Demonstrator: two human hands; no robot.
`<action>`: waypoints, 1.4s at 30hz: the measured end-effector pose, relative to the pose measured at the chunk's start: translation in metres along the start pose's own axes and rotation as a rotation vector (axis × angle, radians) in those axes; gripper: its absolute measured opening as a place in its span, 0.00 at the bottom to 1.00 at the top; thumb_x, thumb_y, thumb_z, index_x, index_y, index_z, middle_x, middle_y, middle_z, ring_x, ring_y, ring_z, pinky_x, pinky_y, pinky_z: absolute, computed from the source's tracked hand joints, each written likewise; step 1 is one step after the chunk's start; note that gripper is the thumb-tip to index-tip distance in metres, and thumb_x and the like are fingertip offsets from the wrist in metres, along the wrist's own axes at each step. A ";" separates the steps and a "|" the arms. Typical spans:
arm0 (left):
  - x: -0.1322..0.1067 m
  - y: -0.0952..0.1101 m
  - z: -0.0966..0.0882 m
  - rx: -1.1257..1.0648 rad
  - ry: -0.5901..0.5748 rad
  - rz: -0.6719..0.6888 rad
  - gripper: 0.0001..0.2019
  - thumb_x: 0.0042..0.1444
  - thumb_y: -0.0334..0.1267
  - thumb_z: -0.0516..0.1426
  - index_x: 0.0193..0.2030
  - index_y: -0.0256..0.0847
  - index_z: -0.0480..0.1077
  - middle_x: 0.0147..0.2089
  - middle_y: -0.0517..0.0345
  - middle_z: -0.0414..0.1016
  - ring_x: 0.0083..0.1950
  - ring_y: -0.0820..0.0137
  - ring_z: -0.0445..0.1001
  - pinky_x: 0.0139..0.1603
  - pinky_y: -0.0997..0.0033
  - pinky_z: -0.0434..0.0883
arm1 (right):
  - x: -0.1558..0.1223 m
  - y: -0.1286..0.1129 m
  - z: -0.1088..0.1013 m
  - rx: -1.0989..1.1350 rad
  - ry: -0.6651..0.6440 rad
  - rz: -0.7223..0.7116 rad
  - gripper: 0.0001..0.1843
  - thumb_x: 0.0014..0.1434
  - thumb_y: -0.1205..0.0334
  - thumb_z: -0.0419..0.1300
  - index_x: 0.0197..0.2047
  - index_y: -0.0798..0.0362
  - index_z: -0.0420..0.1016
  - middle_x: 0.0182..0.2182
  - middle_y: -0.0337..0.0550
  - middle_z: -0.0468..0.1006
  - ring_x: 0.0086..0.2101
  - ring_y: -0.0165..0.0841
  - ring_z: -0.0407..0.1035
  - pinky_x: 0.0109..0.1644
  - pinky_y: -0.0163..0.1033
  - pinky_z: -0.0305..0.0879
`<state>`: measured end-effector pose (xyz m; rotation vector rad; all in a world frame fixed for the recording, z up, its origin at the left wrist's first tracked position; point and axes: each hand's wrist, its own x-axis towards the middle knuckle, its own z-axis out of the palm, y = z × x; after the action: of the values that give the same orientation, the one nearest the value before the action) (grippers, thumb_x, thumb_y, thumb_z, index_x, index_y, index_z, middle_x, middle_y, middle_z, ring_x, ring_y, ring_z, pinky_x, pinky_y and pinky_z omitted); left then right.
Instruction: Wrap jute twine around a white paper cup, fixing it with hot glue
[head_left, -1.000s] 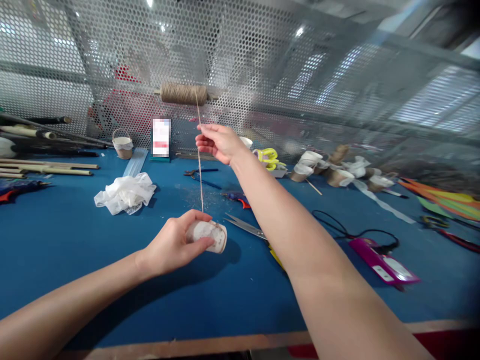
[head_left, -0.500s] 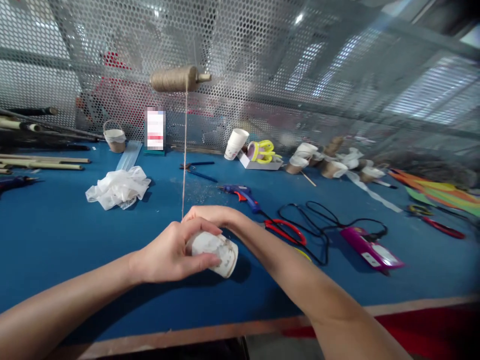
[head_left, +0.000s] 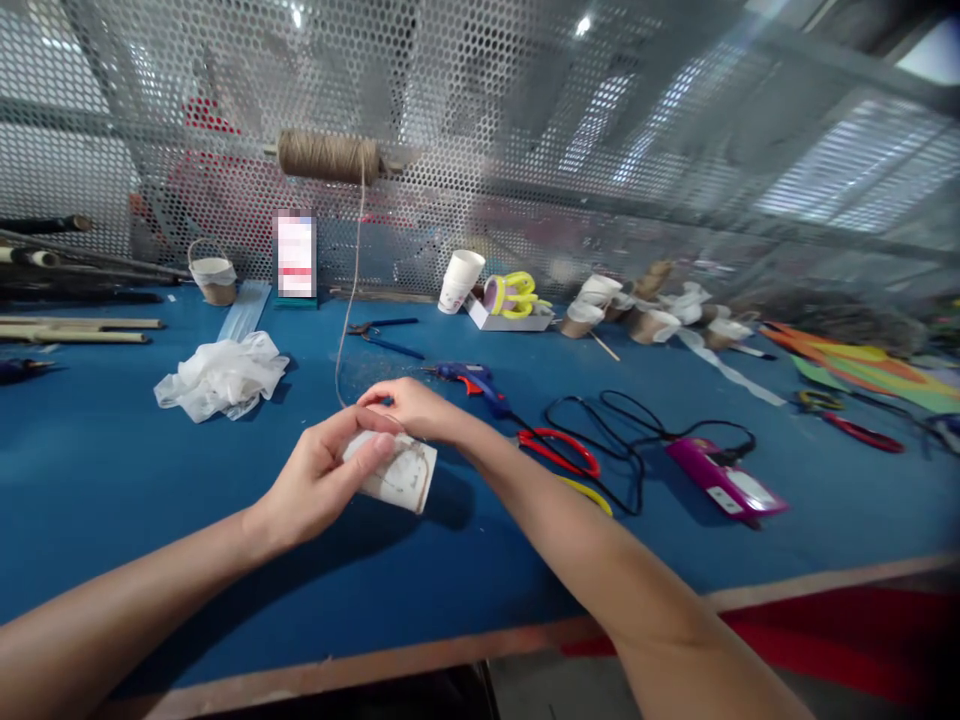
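My left hand (head_left: 311, 480) is closed round a white paper cup (head_left: 405, 478) tipped on its side above the blue table. A ring of brown twine runs round the cup near its right end. On the cup's far side my right hand (head_left: 411, 405) is bent inward, fingertips pinched at the twine (head_left: 355, 285) close to the left fingers. The twine hangs in a slack curve from a spool (head_left: 326, 158) on a rod at the mesh wall. Part of the twine at the cup is hidden by my fingers.
Beyond my hands lie a blue glue gun (head_left: 472, 380), pliers (head_left: 386, 335) and crumpled white cloth (head_left: 223, 375). Red-handled scissors (head_left: 559, 450) and a purple power strip (head_left: 724, 480) with black cable are to the right. Stacked cups (head_left: 460, 280) and a small handled basket (head_left: 214, 275) stand farther back.
The cup and both hands have shifted left and slightly up in view. The twine was taut and straight; now it hangs slack. The right hand's fingers show more beyond the cup.
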<state>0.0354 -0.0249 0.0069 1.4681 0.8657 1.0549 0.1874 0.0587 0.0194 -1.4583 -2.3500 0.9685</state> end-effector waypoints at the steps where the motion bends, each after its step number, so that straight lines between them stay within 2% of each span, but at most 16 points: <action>1: 0.000 -0.001 0.000 -0.005 0.028 -0.012 0.13 0.57 0.47 0.55 0.39 0.37 0.70 0.31 0.58 0.72 0.29 0.76 0.67 0.28 0.80 0.66 | -0.004 0.003 -0.008 -0.030 0.062 0.035 0.14 0.59 0.65 0.54 0.46 0.56 0.75 0.32 0.41 0.80 0.28 0.27 0.72 0.30 0.30 0.64; 3: 0.000 -0.003 0.000 0.009 0.069 0.001 0.13 0.58 0.47 0.55 0.39 0.37 0.70 0.32 0.56 0.73 0.28 0.75 0.69 0.28 0.79 0.67 | -0.014 0.013 -0.028 -0.109 0.204 0.126 0.17 0.62 0.60 0.51 0.50 0.54 0.73 0.35 0.44 0.80 0.29 0.29 0.73 0.29 0.31 0.65; 7: -0.002 -0.002 -0.002 0.163 0.145 0.223 0.08 0.59 0.40 0.55 0.39 0.38 0.70 0.33 0.56 0.76 0.28 0.76 0.70 0.27 0.80 0.68 | -0.035 0.047 -0.066 -0.338 0.461 0.379 0.17 0.60 0.61 0.52 0.48 0.59 0.74 0.46 0.55 0.77 0.45 0.41 0.71 0.44 0.39 0.64; 9: -0.004 0.000 -0.003 0.279 0.168 0.396 0.04 0.58 0.34 0.56 0.39 0.38 0.70 0.29 0.59 0.75 0.24 0.79 0.68 0.24 0.83 0.65 | -0.042 0.065 -0.073 -0.401 0.438 0.498 0.12 0.56 0.65 0.55 0.39 0.61 0.77 0.41 0.60 0.79 0.45 0.45 0.72 0.44 0.41 0.64; 11: -0.006 0.003 -0.004 0.357 0.174 0.538 0.04 0.56 0.30 0.56 0.38 0.38 0.71 0.25 0.62 0.74 0.19 0.82 0.63 0.20 0.85 0.61 | -0.044 0.080 -0.071 -0.416 0.375 0.568 0.07 0.52 0.68 0.58 0.31 0.60 0.78 0.35 0.58 0.80 0.41 0.46 0.74 0.41 0.40 0.64; 13: -0.007 0.005 -0.004 0.371 0.182 0.597 0.05 0.55 0.28 0.56 0.38 0.38 0.72 0.22 0.64 0.72 0.17 0.83 0.61 0.18 0.86 0.59 | -0.043 0.089 -0.064 -0.403 0.336 0.594 0.04 0.49 0.69 0.60 0.26 0.57 0.77 0.32 0.55 0.81 0.38 0.44 0.74 0.38 0.38 0.64; 16: -0.007 0.005 -0.003 0.296 0.222 0.528 0.04 0.56 0.29 0.56 0.35 0.38 0.72 0.22 0.64 0.72 0.18 0.82 0.63 0.19 0.85 0.61 | -0.038 0.095 -0.056 -0.355 0.357 0.600 0.02 0.47 0.69 0.61 0.27 0.56 0.75 0.32 0.52 0.80 0.38 0.42 0.74 0.37 0.36 0.64; 19: -0.004 0.003 -0.003 0.136 0.274 0.378 0.03 0.55 0.32 0.58 0.30 0.38 0.72 0.23 0.62 0.74 0.21 0.80 0.65 0.21 0.84 0.63 | -0.038 0.092 -0.056 -0.252 0.425 0.600 0.07 0.48 0.70 0.60 0.34 0.58 0.74 0.28 0.49 0.80 0.33 0.39 0.75 0.35 0.36 0.65; 21: -0.001 0.002 -0.004 0.005 0.298 0.275 0.05 0.53 0.34 0.60 0.27 0.38 0.72 0.24 0.61 0.75 0.22 0.79 0.66 0.22 0.84 0.65 | -0.044 0.086 -0.060 -0.160 0.485 0.575 0.12 0.50 0.70 0.59 0.40 0.59 0.72 0.27 0.47 0.79 0.30 0.35 0.74 0.34 0.35 0.66; 24: 0.003 0.002 -0.005 -0.136 0.318 0.143 0.07 0.49 0.37 0.63 0.27 0.37 0.72 0.25 0.60 0.75 0.23 0.79 0.67 0.23 0.83 0.65 | -0.060 0.070 -0.064 0.010 0.579 0.464 0.15 0.54 0.65 0.56 0.47 0.57 0.68 0.31 0.44 0.79 0.31 0.31 0.74 0.35 0.34 0.69; 26: 0.006 0.002 -0.005 -0.179 0.323 0.075 0.08 0.47 0.39 0.64 0.27 0.37 0.72 0.25 0.60 0.74 0.23 0.78 0.67 0.23 0.82 0.65 | -0.073 0.057 -0.064 0.315 0.559 0.327 0.12 0.54 0.59 0.58 0.40 0.56 0.70 0.27 0.42 0.78 0.28 0.31 0.73 0.33 0.35 0.70; 29: 0.010 0.002 -0.006 -0.206 0.333 0.003 0.10 0.45 0.41 0.65 0.26 0.37 0.71 0.24 0.61 0.73 0.23 0.77 0.67 0.22 0.81 0.65 | -0.088 0.039 -0.057 0.642 0.387 0.190 0.12 0.48 0.53 0.63 0.29 0.54 0.71 0.21 0.41 0.76 0.22 0.30 0.71 0.26 0.34 0.68; 32: 0.013 0.002 -0.007 -0.222 0.351 -0.039 0.12 0.44 0.41 0.66 0.25 0.36 0.70 0.22 0.62 0.72 0.22 0.77 0.67 0.21 0.81 0.64 | -0.097 0.025 -0.048 0.622 0.293 0.087 0.13 0.50 0.53 0.62 0.33 0.55 0.75 0.23 0.43 0.77 0.20 0.28 0.70 0.23 0.33 0.67; 35: 0.015 0.000 -0.008 -0.237 0.363 -0.059 0.12 0.43 0.40 0.66 0.25 0.36 0.69 0.22 0.62 0.73 0.21 0.78 0.67 0.21 0.81 0.65 | -0.102 0.019 -0.042 0.609 0.264 0.020 0.12 0.52 0.55 0.61 0.34 0.55 0.76 0.20 0.41 0.75 0.19 0.28 0.68 0.20 0.32 0.64; 38: 0.016 -0.002 -0.009 -0.240 0.367 -0.061 0.12 0.44 0.40 0.66 0.25 0.36 0.69 0.21 0.63 0.72 0.20 0.79 0.67 0.20 0.82 0.64 | -0.107 0.016 -0.039 0.620 0.240 -0.020 0.09 0.52 0.58 0.62 0.33 0.54 0.76 0.18 0.39 0.73 0.18 0.27 0.66 0.19 0.31 0.62; 42: 0.016 -0.004 -0.010 -0.230 0.354 -0.061 0.11 0.45 0.40 0.65 0.26 0.36 0.69 0.21 0.64 0.71 0.20 0.79 0.67 0.21 0.82 0.64 | -0.111 0.014 -0.035 0.596 0.258 -0.013 0.06 0.52 0.59 0.62 0.31 0.52 0.76 0.24 0.40 0.75 0.17 0.25 0.63 0.18 0.32 0.62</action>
<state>0.0319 -0.0059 0.0053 1.0732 0.9917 1.3450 0.2688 -0.0183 0.0548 -1.2304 -1.6842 1.2484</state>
